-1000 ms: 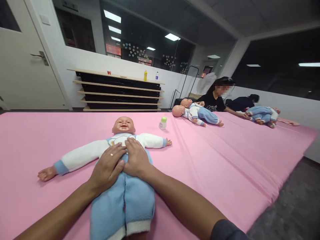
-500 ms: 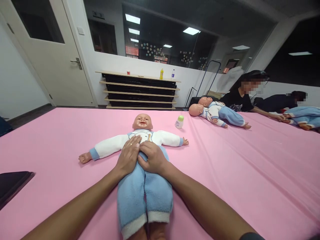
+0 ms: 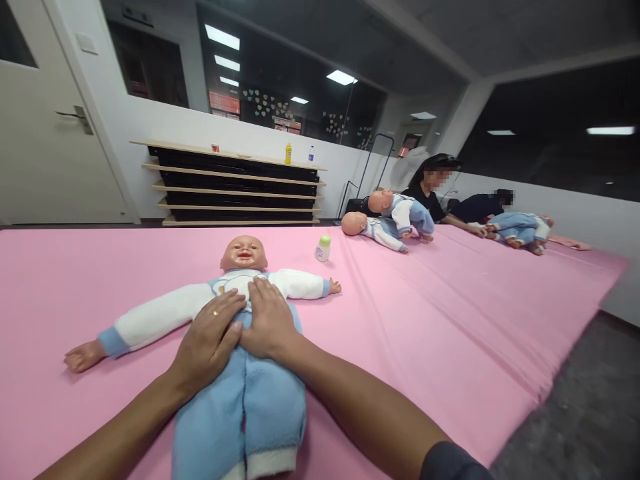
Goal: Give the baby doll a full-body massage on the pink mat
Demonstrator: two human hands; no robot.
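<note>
A baby doll [image 3: 245, 255] lies on its back with its arms spread, wearing a white top and light blue trousers. Flat across the left side of its belly rests my left hand [image 3: 209, 337], a ring on one finger. Beside it my right hand [image 3: 269, 319] lies on the doll's middle, fingers stretched toward its chest. Both hands touch the clothes without gripping, and their thumb sides nearly meet. A small white bottle with a green cap [image 3: 323, 249] stands beyond the doll's arm on the right.
Pink sheeting [image 3: 400, 313] covers the table. Two more dolls [image 3: 380, 223] lie at its far edge. A co-worker [image 3: 430, 193] reaches toward other dolls [image 3: 520, 229] at the right. Stacked black and wooden layers [image 3: 240, 183] stand by the wall, with bottles on top.
The view has swung right, so the scene sits further left. My right hand's fingers have straightened from a curled pose and now lie flat; my left hand stays on the belly.
</note>
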